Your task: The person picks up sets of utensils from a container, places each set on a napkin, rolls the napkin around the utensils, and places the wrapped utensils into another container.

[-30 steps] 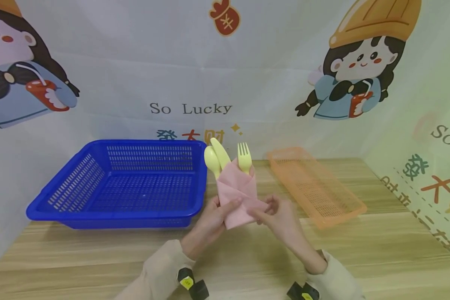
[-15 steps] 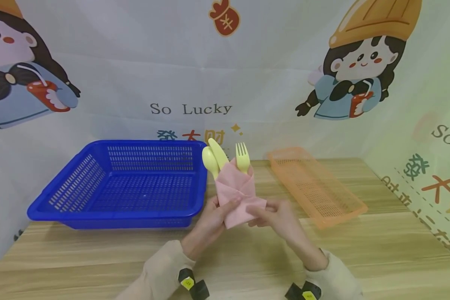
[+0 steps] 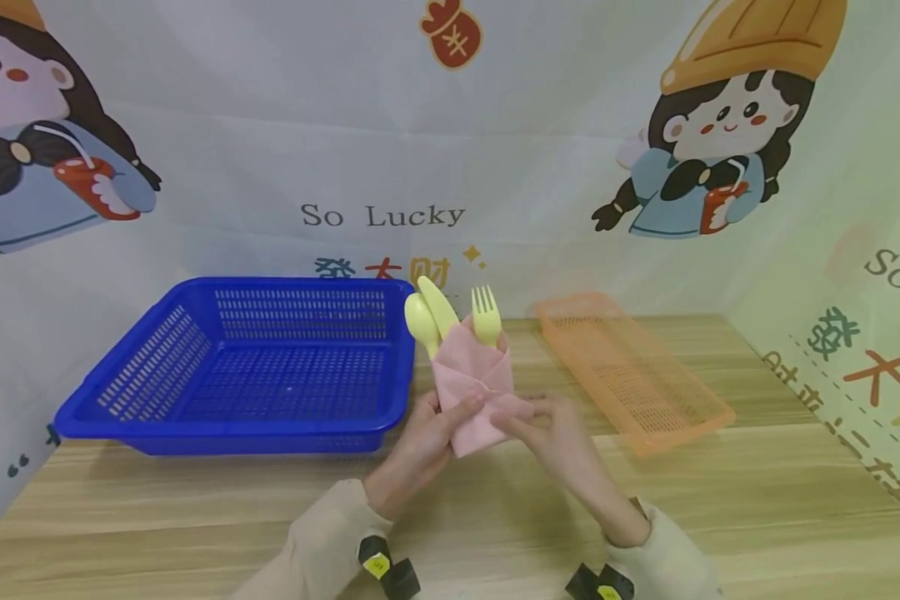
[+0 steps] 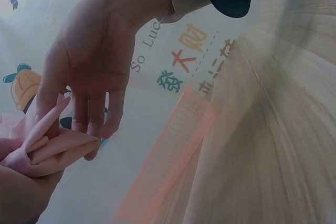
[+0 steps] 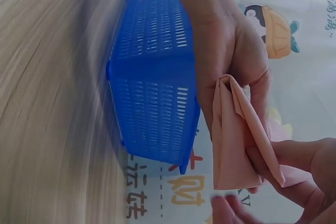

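Note:
A pink napkin (image 3: 474, 379), folded into a pocket, is held up above the table. Out of its top stick a pale yellow spoon (image 3: 422, 321), a knife (image 3: 438, 303) and a fork (image 3: 486, 315). My left hand (image 3: 422, 446) grips the pocket's left side, thumb across the front and the other fingers behind. With my right hand (image 3: 560, 437) I pinch the loose flap at the lower right, thumb on top. In the right wrist view the napkin's folded layers (image 5: 231, 140) show from below, with the right hand's fingers around the flap. The cutlery's handles are hidden in the folds.
A large blue plastic basket (image 3: 232, 430) stands at the left of the wooden table (image 3: 487, 533). To the right lies a shallow orange basket (image 3: 622, 367). A printed cloth (image 3: 390, 158) hangs behind the table and along its sides.
The pocket and cutlery have shifted slightly left. My right fingers have adjusted their pinch on the flap, which is drawn in a little. My left hand keeps its grip.

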`<state>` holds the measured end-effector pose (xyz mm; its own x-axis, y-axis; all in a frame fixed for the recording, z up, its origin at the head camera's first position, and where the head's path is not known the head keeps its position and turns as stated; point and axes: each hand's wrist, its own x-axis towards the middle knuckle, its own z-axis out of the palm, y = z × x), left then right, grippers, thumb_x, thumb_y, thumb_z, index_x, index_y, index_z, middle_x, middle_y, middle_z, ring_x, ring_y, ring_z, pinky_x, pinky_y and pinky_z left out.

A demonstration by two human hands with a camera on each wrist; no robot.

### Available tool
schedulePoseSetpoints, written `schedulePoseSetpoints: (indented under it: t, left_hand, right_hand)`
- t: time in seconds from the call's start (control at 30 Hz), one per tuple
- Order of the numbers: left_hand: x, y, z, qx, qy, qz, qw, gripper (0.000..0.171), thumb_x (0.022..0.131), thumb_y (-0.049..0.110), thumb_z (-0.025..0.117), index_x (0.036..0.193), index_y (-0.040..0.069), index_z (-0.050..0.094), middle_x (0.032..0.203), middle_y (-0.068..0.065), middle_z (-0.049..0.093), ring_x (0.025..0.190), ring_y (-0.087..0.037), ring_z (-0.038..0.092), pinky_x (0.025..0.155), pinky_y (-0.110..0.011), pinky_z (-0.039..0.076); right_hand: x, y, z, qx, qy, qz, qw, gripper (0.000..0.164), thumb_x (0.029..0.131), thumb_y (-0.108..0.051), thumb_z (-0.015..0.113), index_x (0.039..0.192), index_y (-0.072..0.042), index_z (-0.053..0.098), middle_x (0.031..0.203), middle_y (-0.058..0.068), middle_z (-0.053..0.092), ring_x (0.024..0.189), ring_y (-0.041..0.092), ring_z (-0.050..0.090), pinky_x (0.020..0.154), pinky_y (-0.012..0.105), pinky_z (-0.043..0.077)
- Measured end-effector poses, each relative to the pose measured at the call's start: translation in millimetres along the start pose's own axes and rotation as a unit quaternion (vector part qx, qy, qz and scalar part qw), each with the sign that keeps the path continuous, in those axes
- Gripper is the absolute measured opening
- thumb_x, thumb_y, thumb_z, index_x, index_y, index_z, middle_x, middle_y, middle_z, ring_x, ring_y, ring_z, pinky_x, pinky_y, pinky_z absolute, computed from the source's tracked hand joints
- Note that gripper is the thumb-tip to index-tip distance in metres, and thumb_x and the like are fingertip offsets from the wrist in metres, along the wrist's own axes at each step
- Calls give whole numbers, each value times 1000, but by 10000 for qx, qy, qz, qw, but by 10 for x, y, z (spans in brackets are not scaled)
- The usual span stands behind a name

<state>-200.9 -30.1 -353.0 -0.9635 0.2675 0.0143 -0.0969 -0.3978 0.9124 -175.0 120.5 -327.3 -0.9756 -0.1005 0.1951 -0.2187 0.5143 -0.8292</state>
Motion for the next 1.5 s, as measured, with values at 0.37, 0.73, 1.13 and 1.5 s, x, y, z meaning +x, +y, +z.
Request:
schedulePoseSetpoints:
  t: [0.37, 0.73, 1.13, 1.5]
  left_hand:
    - [28, 57, -33, -167, -281, -220, 9992, 37, 84, 0, 53, 118, -7, 44, 99, -7, 58, 88, -16, 60, 76, -31, 51]
    - [127, 110, 15, -283, 89, 99, 9995, 55, 82, -7, 55, 130, 16, 39, 110, -5, 55, 92, -15, 59, 79, -32, 50]
    - [129, 175, 7, -162, 398, -92, 9990, 49, 82, -3, 57, 127, 9, 40, 107, -7, 57, 90, -15, 59, 78, -31, 50]
    - [131, 180, -4, -88, 676, -202, 9975, 37, 82, -3, 57, 117, -2, 46, 91, -3, 61, 80, -14, 61, 72, -30, 52]
  right_hand:
    - [-24, -6, 1, 1001, -504, 148, 9936, 22, 81, -10, 62, 92, 10, 63, 87, 22, 65, 67, 31, 65, 62, 29, 54]
    - [-37, 23, 47, 409, -255, -23, 9988, 16, 79, -10, 65, 82, 5, 67, 65, 12, 63, 54, 15, 60, 51, 22, 51]
    - [-63, -28, 42, 93, 59, 56, 9999, 17, 80, -17, 65, 76, -2, 70, 44, -4, 31, 41, 3, 22, 39, 18, 18]
    - [-75, -38, 48, 201, 186, -61, 9996, 14, 80, -15, 65, 78, -2, 71, 45, -2, 38, 41, 2, 23, 39, 18, 19]
